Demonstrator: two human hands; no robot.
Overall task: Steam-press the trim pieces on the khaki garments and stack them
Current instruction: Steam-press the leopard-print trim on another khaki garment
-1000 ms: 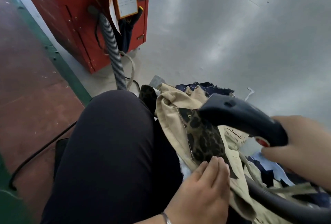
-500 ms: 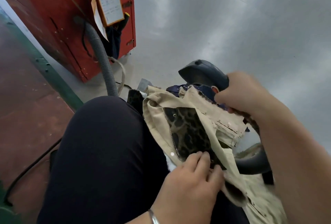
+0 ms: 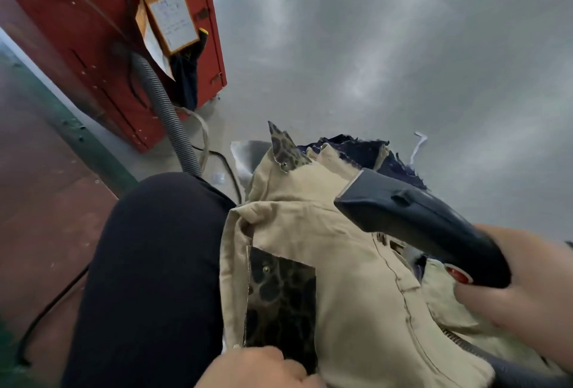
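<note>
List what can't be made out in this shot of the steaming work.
Head view only:
- Left hand: cut by the bottom edge; its grip on the khaki garment can't be judged.
- Steamer: its soleplate faces away, so contact with the cloth is unclear.
- Paper tag on the red cabinet: print too blurred to read.

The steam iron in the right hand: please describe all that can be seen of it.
The steam iron is a dark grey, plastic-looking handheld tool with a tapered body and a thin metallic edge at its front end. A red button sits near the grip. The right hand holds its rear end. It slants above the khaki garment; contact cannot be told. A dark hose lies at the lower right.
</note>
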